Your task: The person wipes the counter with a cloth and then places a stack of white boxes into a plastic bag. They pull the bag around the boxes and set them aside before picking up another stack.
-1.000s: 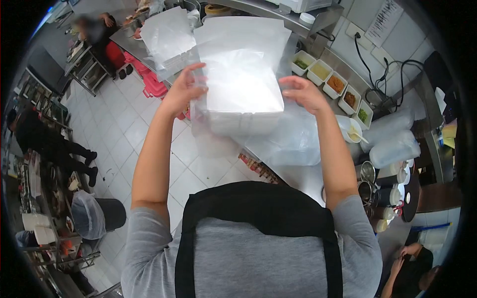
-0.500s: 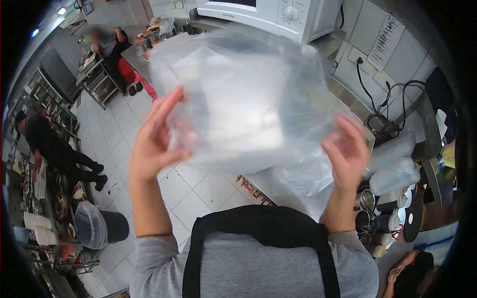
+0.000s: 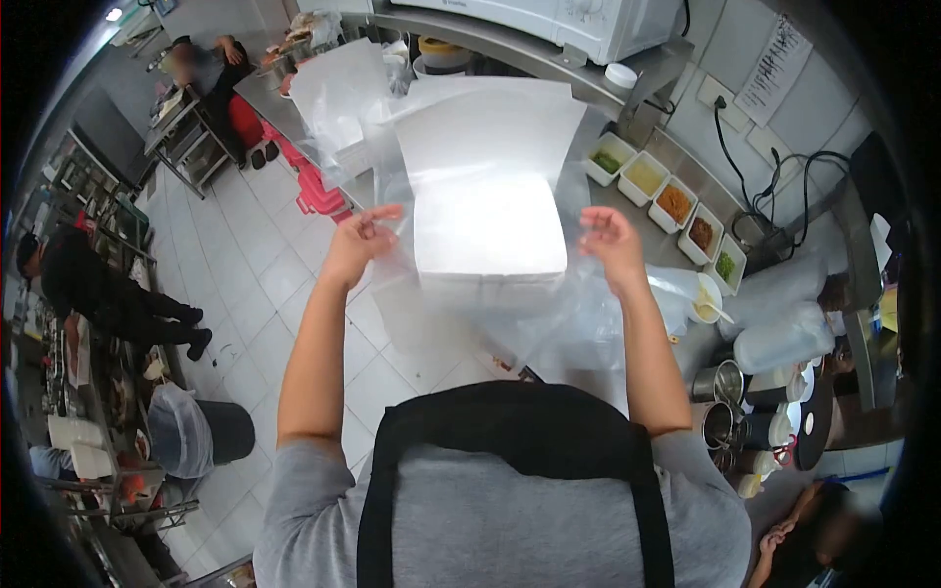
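Observation:
An open white cardboard box (image 3: pixel 490 227), its lid raised at the back, stands in front of me with a bare white interior. A clear plastic bag (image 3: pixel 578 304) surrounds its sides and hangs loosely in front. At the box's left side my left hand (image 3: pixel 363 245) is closed, its bent fingers pinching the bag's film. My right hand (image 3: pixel 612 243) is on the opposite side, fingers curled in on the plastic too. The exact grip points are blurred by the thin, see-through film.
Another open white box (image 3: pixel 338 83) in plastic stands at the back left. White tubs of chopped ingredients (image 3: pixel 673 203) line the counter at right, below a microwave (image 3: pixel 598 27). Metal pots (image 3: pixel 720 382) stand nearer. Co-workers (image 3: pixel 98 284) are at left, back left and lower right.
The bag, earlier spread between my hands over the view, is now lowered around the open box. My hands have moved closer together, and the box and tubs have come into view.

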`<state>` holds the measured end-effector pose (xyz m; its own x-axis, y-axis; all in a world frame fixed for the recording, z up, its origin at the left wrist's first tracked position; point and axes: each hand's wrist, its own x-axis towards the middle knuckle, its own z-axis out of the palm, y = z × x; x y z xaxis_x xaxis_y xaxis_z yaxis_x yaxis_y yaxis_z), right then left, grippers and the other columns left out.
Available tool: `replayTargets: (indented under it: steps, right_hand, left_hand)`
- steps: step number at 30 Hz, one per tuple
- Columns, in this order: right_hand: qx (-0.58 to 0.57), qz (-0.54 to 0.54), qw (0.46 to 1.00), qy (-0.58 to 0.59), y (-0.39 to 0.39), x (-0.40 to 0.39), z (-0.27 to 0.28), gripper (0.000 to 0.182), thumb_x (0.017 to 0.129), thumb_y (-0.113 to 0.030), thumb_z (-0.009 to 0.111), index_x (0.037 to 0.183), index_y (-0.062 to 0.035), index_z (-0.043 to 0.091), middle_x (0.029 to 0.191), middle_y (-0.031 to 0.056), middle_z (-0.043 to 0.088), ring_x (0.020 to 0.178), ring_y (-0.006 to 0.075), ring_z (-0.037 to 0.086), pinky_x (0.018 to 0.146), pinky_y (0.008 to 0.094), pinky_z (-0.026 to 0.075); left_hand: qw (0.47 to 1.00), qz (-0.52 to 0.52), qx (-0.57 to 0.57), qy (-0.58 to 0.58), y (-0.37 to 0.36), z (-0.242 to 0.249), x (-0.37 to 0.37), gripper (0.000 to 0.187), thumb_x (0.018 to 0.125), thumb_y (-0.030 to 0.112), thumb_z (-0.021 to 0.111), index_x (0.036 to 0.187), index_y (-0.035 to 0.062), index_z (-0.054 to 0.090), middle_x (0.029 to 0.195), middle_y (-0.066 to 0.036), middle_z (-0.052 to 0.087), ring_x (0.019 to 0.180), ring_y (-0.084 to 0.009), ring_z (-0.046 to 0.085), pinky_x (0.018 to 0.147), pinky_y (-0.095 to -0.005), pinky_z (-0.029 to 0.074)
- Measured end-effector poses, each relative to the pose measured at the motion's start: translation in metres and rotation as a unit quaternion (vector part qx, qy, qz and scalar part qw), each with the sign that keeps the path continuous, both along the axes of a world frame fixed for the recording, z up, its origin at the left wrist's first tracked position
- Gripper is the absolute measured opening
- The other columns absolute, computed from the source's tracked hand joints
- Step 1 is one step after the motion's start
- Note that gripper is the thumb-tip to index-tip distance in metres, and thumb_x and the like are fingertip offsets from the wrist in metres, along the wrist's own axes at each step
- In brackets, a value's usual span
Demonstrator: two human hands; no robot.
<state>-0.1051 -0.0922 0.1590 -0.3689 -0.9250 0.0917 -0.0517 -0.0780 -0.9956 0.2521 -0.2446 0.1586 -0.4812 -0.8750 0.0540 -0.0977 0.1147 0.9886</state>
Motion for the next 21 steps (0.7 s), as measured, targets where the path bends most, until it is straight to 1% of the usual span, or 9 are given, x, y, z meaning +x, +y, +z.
replayTargets:
  steps: [2, 3, 6, 9, 12, 13, 16, 18, 21]
  right_hand:
    - [-0.013, -0.016, 0.999, 0.041, -0.011, -0.020, -0.014, 0.033, 0.075, 0.003, 0.062, 0.108, -0.0043, 0.058, 0.114, 0.0067, 0.054, 0.077, 0.0118, 0.059, 0.067, 0.0256, 0.048]
    - [0.001, -0.031, 0.998, 0.059, -0.004, -0.013, -0.002, 0.038, 0.076, -0.001, 0.064, 0.112, -0.0051, 0.053, 0.109, 0.0074, 0.057, 0.079, 0.0129, 0.059, 0.069, 0.0266, 0.048]
    - [0.065, -0.088, 0.992, 0.058, 0.025, 0.015, 0.033, 0.049, 0.075, -0.001, 0.066, 0.119, -0.0065, 0.043, 0.100, 0.0093, 0.059, 0.080, 0.0137, 0.058, 0.070, 0.0268, 0.047]
    - [0.080, -0.138, 0.987, -0.015, 0.046, 0.028, 0.014, 0.057, 0.075, -0.004, 0.068, 0.121, -0.0067, 0.034, 0.092, 0.0104, 0.061, 0.081, 0.0149, 0.059, 0.070, 0.0274, 0.047]
    - [-0.019, -0.068, 0.996, -0.047, 0.039, 0.029, -0.044, 0.061, 0.073, 0.000, 0.066, 0.121, -0.0063, 0.030, 0.090, 0.0129, 0.061, 0.080, 0.0166, 0.059, 0.069, 0.0286, 0.048]
    - [0.024, -0.028, 0.992, -0.120, 0.040, 0.028, -0.050, 0.053, 0.073, 0.004, 0.062, 0.117, -0.0057, 0.034, 0.088, 0.0127, 0.061, 0.080, 0.0180, 0.060, 0.070, 0.0293, 0.049]
    - [0.099, 0.014, 0.967, -0.233, 0.047, 0.024, -0.060, 0.048, 0.074, 0.008, 0.056, 0.114, -0.0069, 0.036, 0.089, 0.0129, 0.061, 0.077, 0.0189, 0.060, 0.072, 0.0295, 0.049]
    - [0.088, -0.013, 0.974, -0.206, 0.052, 0.023, -0.061, 0.045, 0.075, 0.007, 0.057, 0.112, -0.0072, 0.037, 0.091, 0.0132, 0.060, 0.079, 0.0198, 0.060, 0.071, 0.0304, 0.049]
    - [0.069, -0.074, 0.973, -0.209, 0.059, 0.029, -0.059, 0.045, 0.076, 0.005, 0.060, 0.112, -0.0075, 0.037, 0.094, 0.0125, 0.059, 0.083, 0.0202, 0.060, 0.071, 0.0312, 0.050]
  left_hand:
    - [1.000, -0.007, 0.018, -0.016, -0.005, -0.007, 0.004, 0.054, 0.074, 0.001, 0.064, 0.126, 0.0068, 0.051, 0.092, 0.000, 0.059, 0.073, -0.0059, 0.053, 0.068, -0.0221, 0.045]
    - [0.999, -0.010, 0.022, -0.023, -0.008, -0.008, 0.004, 0.058, 0.074, 0.002, 0.064, 0.129, 0.0077, 0.049, 0.097, -0.002, 0.058, 0.074, -0.0067, 0.055, 0.069, -0.0225, 0.045]
    - [0.998, -0.012, 0.044, 0.054, 0.028, 0.030, -0.007, 0.070, 0.070, 0.000, 0.065, 0.135, 0.0093, 0.040, 0.116, -0.008, 0.050, 0.075, -0.0079, 0.055, 0.070, -0.0234, 0.047]
    - [0.998, -0.021, 0.015, 0.060, 0.044, 0.033, -0.002, 0.076, 0.066, -0.005, 0.064, 0.136, 0.0085, 0.037, 0.125, -0.010, 0.042, 0.077, -0.0094, 0.056, 0.070, -0.0238, 0.048]
    - [0.998, -0.048, 0.010, 0.038, 0.040, 0.015, -0.002, 0.077, 0.063, -0.010, 0.062, 0.134, 0.0084, 0.040, 0.116, -0.009, 0.047, 0.075, -0.0095, 0.056, 0.069, -0.0239, 0.048]
    - [0.998, -0.039, 0.020, 0.052, 0.040, 0.013, -0.002, 0.075, 0.063, -0.011, 0.061, 0.133, 0.0079, 0.041, 0.114, -0.008, 0.047, 0.075, -0.0094, 0.056, 0.069, -0.0235, 0.048]
    - [0.996, -0.020, 0.032, 0.079, 0.036, 0.010, -0.003, 0.068, 0.065, -0.012, 0.057, 0.129, 0.0063, 0.044, 0.111, -0.006, 0.047, 0.074, -0.0089, 0.056, 0.068, -0.0224, 0.047]
    - [0.996, -0.019, 0.027, 0.079, 0.033, 0.003, -0.001, 0.064, 0.066, -0.012, 0.058, 0.127, 0.0053, 0.046, 0.111, -0.006, 0.048, 0.073, -0.0084, 0.056, 0.068, -0.0217, 0.047]
    - [0.998, -0.018, 0.039, 0.055, 0.030, -0.003, 0.004, 0.060, 0.068, -0.009, 0.059, 0.126, 0.0056, 0.048, 0.114, -0.006, 0.049, 0.089, -0.0118, 0.056, 0.079, -0.0240, 0.047]
